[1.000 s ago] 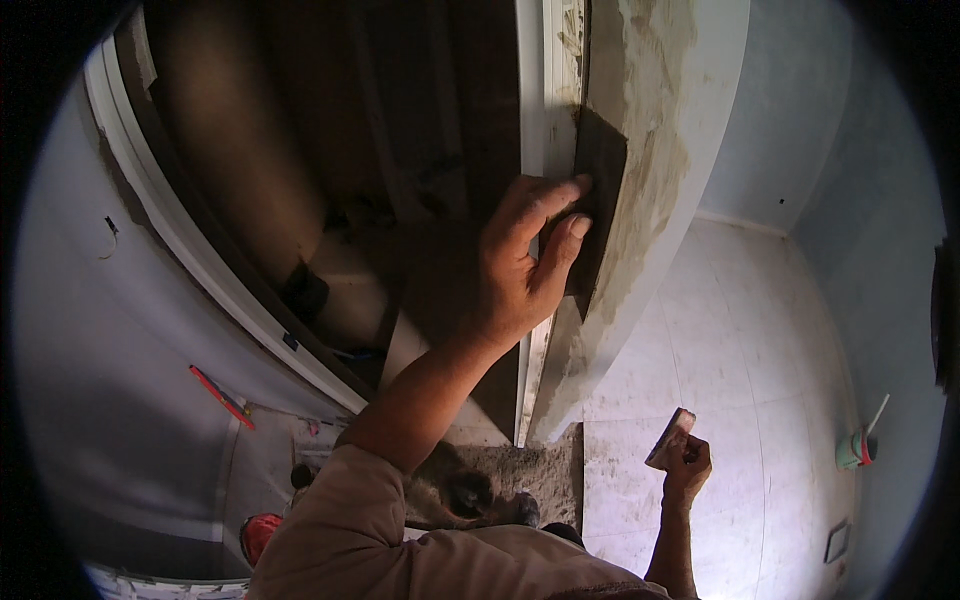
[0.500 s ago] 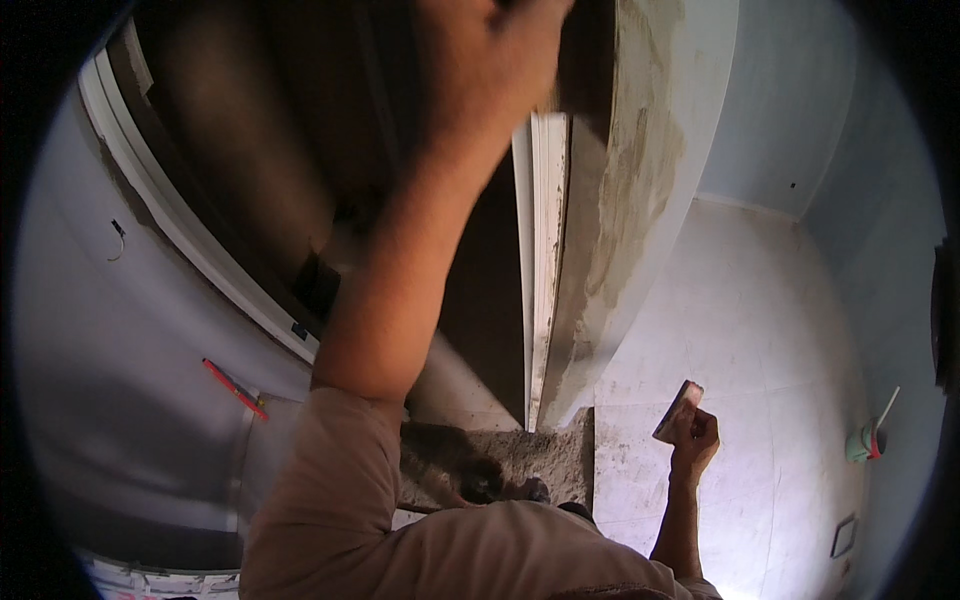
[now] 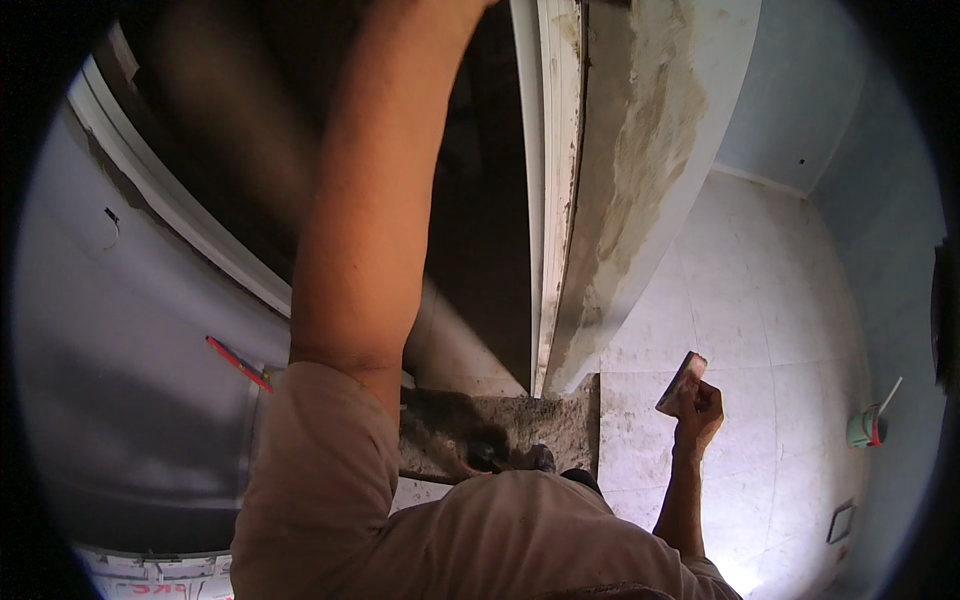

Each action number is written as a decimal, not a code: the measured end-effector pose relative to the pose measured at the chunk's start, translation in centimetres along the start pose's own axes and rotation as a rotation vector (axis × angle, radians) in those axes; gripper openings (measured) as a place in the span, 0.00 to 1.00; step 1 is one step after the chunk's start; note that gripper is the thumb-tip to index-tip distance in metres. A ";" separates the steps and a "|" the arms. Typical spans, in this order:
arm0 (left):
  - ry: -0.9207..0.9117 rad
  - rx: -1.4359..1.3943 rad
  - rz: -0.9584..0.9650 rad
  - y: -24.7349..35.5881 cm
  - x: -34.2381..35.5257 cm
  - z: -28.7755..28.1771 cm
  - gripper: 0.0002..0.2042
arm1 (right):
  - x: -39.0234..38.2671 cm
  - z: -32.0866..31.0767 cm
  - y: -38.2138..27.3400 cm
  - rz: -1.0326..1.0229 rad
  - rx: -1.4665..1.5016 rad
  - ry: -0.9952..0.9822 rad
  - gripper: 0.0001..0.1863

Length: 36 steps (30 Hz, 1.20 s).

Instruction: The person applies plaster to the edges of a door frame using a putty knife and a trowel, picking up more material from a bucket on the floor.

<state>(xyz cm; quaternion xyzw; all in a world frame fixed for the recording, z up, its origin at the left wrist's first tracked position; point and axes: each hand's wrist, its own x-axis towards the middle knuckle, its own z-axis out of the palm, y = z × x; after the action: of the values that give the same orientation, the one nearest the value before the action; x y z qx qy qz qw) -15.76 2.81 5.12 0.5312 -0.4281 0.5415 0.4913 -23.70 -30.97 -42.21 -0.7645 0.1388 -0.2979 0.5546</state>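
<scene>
My left arm reaches straight up across the dark doorway. Only the base of my left hand (image 3: 462, 6) shows at the top edge, its fingers cut off, beside the white door frame (image 3: 545, 180). Low on the right, my right hand (image 3: 703, 418) is closed on a flat, rectangular putty scraper (image 3: 684, 384), its face smeared pale and pinkish. Right of the frame, a band of grey-brown plaster (image 3: 640, 170) runs rough-edged down the wall edge.
A rough, dirty threshold strip (image 3: 565, 425) lies below the frame, with light tiles (image 3: 740, 300) to its right. A green bucket (image 3: 862, 430) with a stick stands by the right wall. A red tool (image 3: 238, 362) lies at left. Another white frame (image 3: 180, 205) curves along the left.
My left hand has risen and slipped almost out of the top of the picture. The right hand still grips the scraper, slightly higher in view. The view has shifted a little.
</scene>
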 end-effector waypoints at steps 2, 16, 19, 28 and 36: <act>0.007 0.155 -0.012 1.2 -2.5 -0.3 0.09 | -0.2 0.4 -1.0 0.006 -0.023 -0.021 0.18; -0.036 0.082 -0.278 -2.5 -25.2 0.6 0.13 | 0.6 -1.4 0.3 0.015 -0.060 -0.069 0.19; -0.051 0.098 -0.347 -2.4 -30.0 0.9 0.14 | 0.6 -1.6 0.7 0.036 -0.108 -0.088 0.19; -0.133 0.093 -0.519 -2.7 -41.6 0.5 0.15 | 0.6 -1.8 -0.2 0.086 -0.176 -0.125 0.15; -0.208 0.161 -0.668 -3.3 -49.0 0.8 0.16 | 2.5 -2.2 1.8 0.093 -0.177 -0.152 0.16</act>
<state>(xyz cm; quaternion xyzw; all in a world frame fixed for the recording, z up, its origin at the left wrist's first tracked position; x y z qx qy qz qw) -14.69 -1.24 -43.81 0.7311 -0.2346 0.3262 0.5515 -22.87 -34.66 -42.63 -0.8235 0.1575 -0.1996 0.5072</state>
